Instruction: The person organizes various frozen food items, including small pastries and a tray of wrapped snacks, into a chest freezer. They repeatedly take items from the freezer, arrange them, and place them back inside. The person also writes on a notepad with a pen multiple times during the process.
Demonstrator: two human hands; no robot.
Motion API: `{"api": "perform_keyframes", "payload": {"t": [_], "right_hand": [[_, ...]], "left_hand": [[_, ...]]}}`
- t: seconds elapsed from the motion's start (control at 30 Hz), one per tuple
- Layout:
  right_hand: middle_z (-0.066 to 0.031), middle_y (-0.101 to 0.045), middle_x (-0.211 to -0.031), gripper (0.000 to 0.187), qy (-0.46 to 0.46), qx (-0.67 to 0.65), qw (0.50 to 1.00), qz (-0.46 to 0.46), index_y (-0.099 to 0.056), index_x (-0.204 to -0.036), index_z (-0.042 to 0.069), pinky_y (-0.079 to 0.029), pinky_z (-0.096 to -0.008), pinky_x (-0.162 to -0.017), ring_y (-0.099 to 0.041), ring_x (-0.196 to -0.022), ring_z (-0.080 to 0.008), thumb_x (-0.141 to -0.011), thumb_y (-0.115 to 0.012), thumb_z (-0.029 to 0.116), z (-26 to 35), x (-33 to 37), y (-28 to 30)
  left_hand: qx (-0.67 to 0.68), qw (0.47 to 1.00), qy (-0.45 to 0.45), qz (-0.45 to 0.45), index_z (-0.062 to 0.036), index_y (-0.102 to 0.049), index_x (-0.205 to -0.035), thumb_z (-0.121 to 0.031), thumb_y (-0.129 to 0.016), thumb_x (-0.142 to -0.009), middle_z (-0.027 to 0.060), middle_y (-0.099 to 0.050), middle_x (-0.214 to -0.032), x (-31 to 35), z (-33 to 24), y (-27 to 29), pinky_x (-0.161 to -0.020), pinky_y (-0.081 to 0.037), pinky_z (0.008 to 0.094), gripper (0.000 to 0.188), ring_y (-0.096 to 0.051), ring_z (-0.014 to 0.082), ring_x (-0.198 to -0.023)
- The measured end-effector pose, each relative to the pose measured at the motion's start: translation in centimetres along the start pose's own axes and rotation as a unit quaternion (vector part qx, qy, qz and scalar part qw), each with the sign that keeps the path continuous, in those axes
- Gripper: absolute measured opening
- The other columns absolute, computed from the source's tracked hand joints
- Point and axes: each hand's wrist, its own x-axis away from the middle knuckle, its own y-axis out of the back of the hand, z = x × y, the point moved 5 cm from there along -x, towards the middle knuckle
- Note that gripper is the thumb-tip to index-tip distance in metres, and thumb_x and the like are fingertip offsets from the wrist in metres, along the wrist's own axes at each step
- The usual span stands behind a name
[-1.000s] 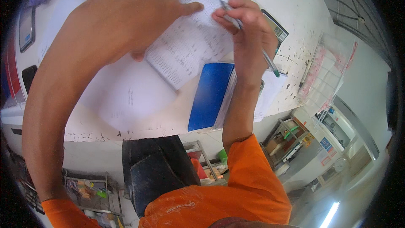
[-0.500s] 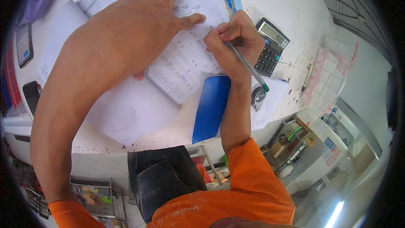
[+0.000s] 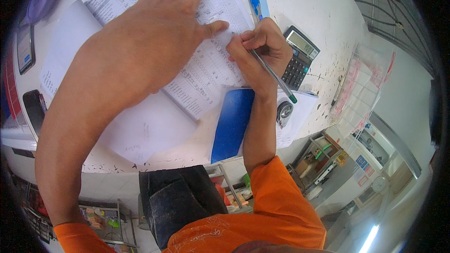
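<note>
A ruled sheet (image 3: 201,84) filled with small entries lies tilted on the white table. Across it rests my left hand (image 3: 159,33), palm down, with the thumb stretched out to the right and the other fingers bent at the far side; it holds nothing that I can see. Pinched in my right hand (image 3: 265,51) is a clear-barrelled pen (image 3: 273,73) with a green end cap. Its tip is at the sheet, close to my left thumb. A blue booklet (image 3: 232,124) lies partly beneath my right forearm. Just right of my right hand sits a black calculator (image 3: 300,54).
Beyond my right hand lies a blue pen (image 3: 254,0). A round metallic gadget (image 3: 284,112) rests on white papers (image 3: 300,119). Phones (image 3: 26,49) and a purple case (image 3: 44,0) are at the left. A plastic-covered sheaf (image 3: 363,84) hangs by the right edge.
The view has shifted slightly, so the table things sit a little lower and to the left. Both hands keep nearly the same pose, with the pen still at the sheet.
</note>
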Motion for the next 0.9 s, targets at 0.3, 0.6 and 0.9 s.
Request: {"api": "perform_keyframes", "payload": {"t": [0.3, 0.6, 0.9], "right_hand": [[0.0022, -0.052, -0.076, 0.028, 0.012, 0.026, 1.000, 0.009, -0.059, -0.067, 0.006, -0.037, -0.0187, -0.052, -0.049, -0.063, -0.0021, -0.073, -0.085, -0.001, -0.50, 0.06, 0.33], [0.0019, -0.052, -0.075, 0.032, 0.009, 0.028, 1.000, -0.005, -0.054, -0.065, 0.006, -0.039, -0.0181, -0.053, -0.050, -0.061, -0.0019, -0.073, -0.084, -0.003, -0.29, -0.06, 0.20], [-0.0006, -0.056, -0.075, 0.032, -0.011, -0.025, 0.999, -0.019, -0.052, -0.068, 0.006, -0.053, -0.0215, -0.052, -0.067, -0.067, -0.0081, -0.076, -0.080, -0.008, -0.26, 0.13, 0.76]], "left_hand": [[0.018, 0.999, -0.014, -0.044, -0.0215, -0.061, -0.148, 0.000, -0.091, -0.056, 0.0128, -0.057, -0.136, 0.19, 0.24, -0.34, -0.111, -0.050, 0.0360, 0.099, -0.056, 0.0290, -0.127], [0.048, 0.999, -0.008, -0.012, -0.0189, -0.062, -0.146, 0.002, -0.088, -0.059, 0.0121, -0.059, -0.132, 0.09, 0.38, 0.00, -0.109, -0.051, 0.0357, 0.093, -0.057, 0.0284, -0.125], [0.060, 0.996, -0.026, -0.066, -0.0175, -0.062, -0.146, 0.001, -0.080, -0.069, 0.0139, -0.059, -0.131, 0.33, 0.53, -0.38, -0.108, -0.048, 0.0377, 0.081, -0.055, 0.0299, -0.127]]}}
